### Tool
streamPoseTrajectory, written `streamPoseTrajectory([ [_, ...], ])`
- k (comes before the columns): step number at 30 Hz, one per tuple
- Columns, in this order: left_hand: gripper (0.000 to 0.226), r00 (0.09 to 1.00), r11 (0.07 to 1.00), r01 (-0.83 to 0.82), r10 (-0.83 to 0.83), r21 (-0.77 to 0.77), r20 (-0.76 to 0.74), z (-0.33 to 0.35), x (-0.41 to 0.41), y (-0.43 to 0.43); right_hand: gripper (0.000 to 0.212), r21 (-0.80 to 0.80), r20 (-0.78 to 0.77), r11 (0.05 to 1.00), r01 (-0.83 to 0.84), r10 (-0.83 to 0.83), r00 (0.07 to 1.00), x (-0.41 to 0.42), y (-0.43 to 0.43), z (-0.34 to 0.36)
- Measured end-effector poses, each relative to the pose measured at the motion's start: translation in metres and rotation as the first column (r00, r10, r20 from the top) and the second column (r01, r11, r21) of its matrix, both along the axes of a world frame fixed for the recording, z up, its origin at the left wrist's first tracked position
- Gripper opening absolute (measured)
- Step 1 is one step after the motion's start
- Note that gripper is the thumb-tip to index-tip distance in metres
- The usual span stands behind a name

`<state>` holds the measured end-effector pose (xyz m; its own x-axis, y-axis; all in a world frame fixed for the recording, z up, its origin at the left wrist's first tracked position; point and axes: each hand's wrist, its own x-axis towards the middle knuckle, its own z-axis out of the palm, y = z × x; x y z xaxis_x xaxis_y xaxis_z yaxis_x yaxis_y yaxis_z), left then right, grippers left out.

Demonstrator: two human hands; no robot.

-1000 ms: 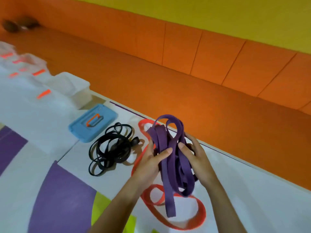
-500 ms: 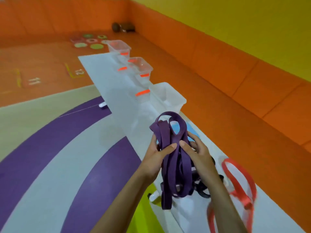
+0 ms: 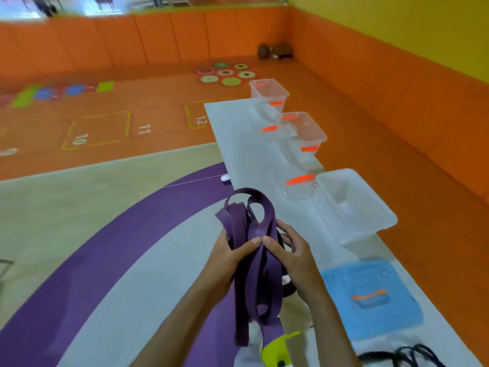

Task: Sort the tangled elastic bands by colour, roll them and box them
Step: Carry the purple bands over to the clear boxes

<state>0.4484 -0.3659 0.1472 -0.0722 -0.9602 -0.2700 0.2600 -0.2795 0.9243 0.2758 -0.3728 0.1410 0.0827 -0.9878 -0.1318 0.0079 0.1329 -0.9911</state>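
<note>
While my left grip (image 3: 227, 256) and right grip (image 3: 293, 256) both pinch the gathered purple bands (image 3: 254, 274) in the air beside the tabletop (image 3: 238, 133), I judge this colour sorted, so next I must roll them tight and carry them to the nearest open box (image 3: 352, 207).

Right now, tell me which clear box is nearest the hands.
The big frosted box just beyond the blue lid, nearest of three; the other two stand farther along the white sheet.
</note>
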Motion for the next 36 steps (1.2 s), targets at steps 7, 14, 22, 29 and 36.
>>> streamPoseTrajectory([
  [7,0.052,0.999,0.999,-0.032,0.031,0.021,0.04,0.016,0.022,-0.117,0.058,0.008,0.056,0.999,-0.047,0.046,0.997,0.019,-0.122,0.005],
  [14,0.054,1.0,1.0,0.013,-0.013,0.02,-0.007,0.004,0.042,-0.226,0.058,0.022,0.055,1.0,0.01,-0.011,0.998,0.04,-0.219,-0.001],
  [22,0.054,0.98,0.985,0.173,-0.174,-0.025,-0.095,-0.017,0.087,-0.376,0.052,-0.003,-0.004,0.99,0.144,-0.144,0.99,0.091,-0.339,-0.007],
  [29,0.054,0.947,0.949,0.314,-0.316,-0.034,-0.062,-0.021,0.107,-0.486,0.043,-0.05,-0.055,0.961,0.272,-0.275,0.96,0.119,-0.425,0.001],
  [36,0.055,0.893,0.893,0.45,-0.45,-0.008,0.032,-0.044,0.1,-0.583,0.045,0.02,-0.001,0.924,0.381,-0.381,0.925,0.121,-0.494,-0.038],
])
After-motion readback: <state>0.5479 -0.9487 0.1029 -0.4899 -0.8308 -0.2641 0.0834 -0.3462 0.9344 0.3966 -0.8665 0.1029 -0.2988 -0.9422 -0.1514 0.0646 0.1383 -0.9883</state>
